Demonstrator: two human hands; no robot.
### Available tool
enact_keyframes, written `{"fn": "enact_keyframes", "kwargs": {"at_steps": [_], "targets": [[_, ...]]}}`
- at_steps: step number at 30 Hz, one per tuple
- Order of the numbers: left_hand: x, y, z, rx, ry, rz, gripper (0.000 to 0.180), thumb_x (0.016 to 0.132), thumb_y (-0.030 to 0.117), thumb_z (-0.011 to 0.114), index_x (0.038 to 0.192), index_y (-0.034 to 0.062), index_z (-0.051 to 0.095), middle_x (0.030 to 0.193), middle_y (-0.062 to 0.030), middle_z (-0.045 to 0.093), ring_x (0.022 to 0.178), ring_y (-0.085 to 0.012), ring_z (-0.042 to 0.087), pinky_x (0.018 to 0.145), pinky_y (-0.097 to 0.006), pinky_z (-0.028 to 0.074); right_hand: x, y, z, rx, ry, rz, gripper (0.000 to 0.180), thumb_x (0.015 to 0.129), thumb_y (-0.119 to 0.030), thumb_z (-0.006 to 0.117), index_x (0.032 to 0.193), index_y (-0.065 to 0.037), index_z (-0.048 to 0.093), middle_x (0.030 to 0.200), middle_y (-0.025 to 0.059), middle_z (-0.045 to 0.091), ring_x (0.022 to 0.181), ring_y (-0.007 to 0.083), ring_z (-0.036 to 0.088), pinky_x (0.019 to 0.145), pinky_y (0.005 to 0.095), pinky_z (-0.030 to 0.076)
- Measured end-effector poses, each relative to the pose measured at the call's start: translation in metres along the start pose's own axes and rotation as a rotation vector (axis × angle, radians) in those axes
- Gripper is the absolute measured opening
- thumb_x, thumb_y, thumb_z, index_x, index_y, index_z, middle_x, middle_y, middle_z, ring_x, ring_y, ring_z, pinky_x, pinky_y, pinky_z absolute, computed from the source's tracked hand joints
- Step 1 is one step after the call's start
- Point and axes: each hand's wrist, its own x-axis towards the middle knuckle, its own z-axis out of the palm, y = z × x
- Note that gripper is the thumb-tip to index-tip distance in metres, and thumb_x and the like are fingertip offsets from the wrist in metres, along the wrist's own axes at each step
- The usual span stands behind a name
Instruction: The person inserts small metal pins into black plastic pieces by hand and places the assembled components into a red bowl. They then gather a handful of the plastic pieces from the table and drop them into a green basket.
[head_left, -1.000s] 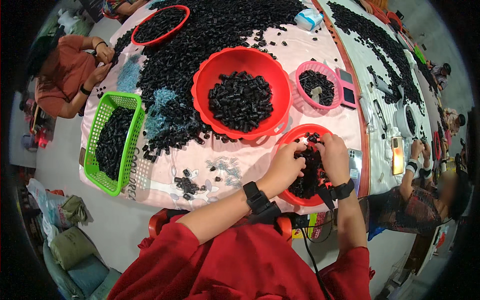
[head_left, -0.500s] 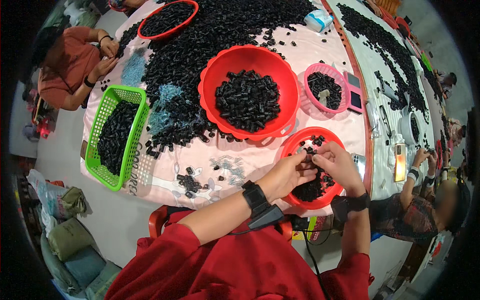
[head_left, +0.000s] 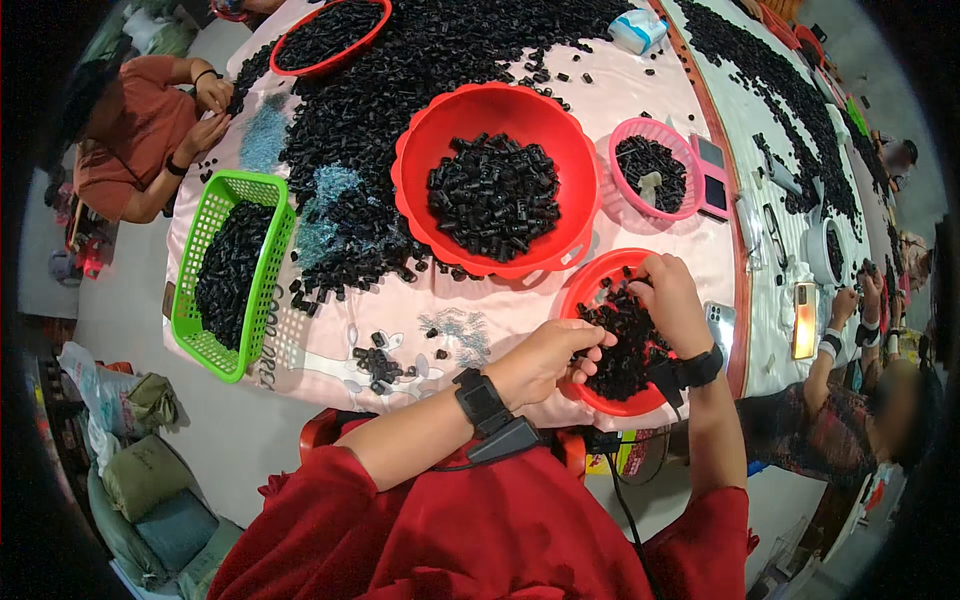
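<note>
A small red basin (head_left: 628, 406) with small black plastic pieces (head_left: 622, 345) inside lies in front of me at the right. My left hand (head_left: 553, 362) is over its left rim, thumb and fingers pressed together; whatever they hold is too small to make out. Over the far right part of the same basin, my right hand (head_left: 670, 302) has its fingers curled down at the black pieces, and its fingertips are partly hidden. Both wrists wear black straps. Beyond the basin stands a large scalloped red bowl (head_left: 565, 125), partly filled with black cylindrical parts (head_left: 495, 195).
A green basket (head_left: 285, 225) of black parts stands left. A pink basket (head_left: 618, 150) and a pink device (head_left: 712, 178) are at the right, near a phone (head_left: 720, 328). Black parts (head_left: 400, 60) cover the far table. Co-workers sit left (head_left: 140, 130) and right (head_left: 815, 425).
My hands, formerly together over the basin, have parted. The left has shifted left and nearer me; the right has moved up toward the basin's far side.
</note>
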Motion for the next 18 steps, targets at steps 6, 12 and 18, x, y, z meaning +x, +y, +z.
{"fn": "enact_keyframes", "kwargs": {"at_steps": [6, 12, 18], "targets": [[0.001, -0.004, 0.004, -0.079, -0.035, 0.033, 0.024, 0.103, 0.022, 0.059, 0.113, 0.0006, 0.065, 0.095, -0.004, 0.066, 0.087, -0.015, 0.069, 0.085, -0.029, 0.059, -0.001, 0.011, -0.003, 0.302, -0.105, 0.18, 0.019, 0.08, -0.004, 0.075, 0.096, 0.0, 0.065, 0.084, 0.0143, 0.064, 0.08, 0.0299, 0.063, 0.075, 0.0381, 0.051], [0.006, -0.004, 0.013, -0.343, 0.007, 0.151, 0.031, 0.106, 0.021, 0.051, 0.127, -0.0016, 0.054, 0.114, -0.0134, 0.062, 0.11, -0.0261, 0.064, 0.101, -0.041, 0.056, -0.012, -0.034, -0.037, 0.688, -0.214, 0.339, 0.01, 0.09, -0.005, 0.07, 0.098, 0.0, 0.067, 0.084, 0.0006, 0.062, 0.08, 0.0097, 0.062, 0.07, 0.0273, 0.049], [0.005, 0.001, 0.019, -0.359, 0.018, 0.06, 0.031, 0.107, 0.023, 0.051, 0.127, -0.001, 0.055, 0.11, -0.011, 0.064, 0.105, -0.0223, 0.066, 0.095, -0.038, 0.058, -0.025, -0.028, -0.012, 0.347, 0.078, 0.122, 0.013, 0.092, -0.005, 0.067, 0.104, -0.001, 0.068, 0.091, 0.0102, 0.068, 0.085, 0.0261, 0.067, 0.078, 0.0367, 0.053]]}}
